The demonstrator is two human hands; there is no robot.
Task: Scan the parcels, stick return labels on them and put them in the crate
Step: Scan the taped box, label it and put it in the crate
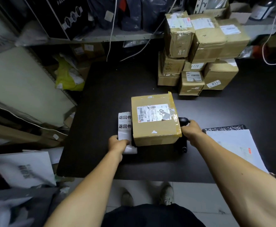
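Arms are reaching straight out over the black table (101, 89), one hand landing at each side of the parcel (155, 122) sitting mid-table with its shipping label facing up. The left hand (117, 144) is lying low by the box's near left corner; the right hand (192, 130) is sitting at the near right corner. Behind, a stack of taped cartons (199, 54) is crowding the far right of the table, and a notebook under white paper (232, 145) is lying just right of the right forearm. Left fingers are curling round a strip of return labels (125, 126) that runs along the box's left side. Right fingers are wrapping a black scanner (183, 122), half hidden behind the parcel.
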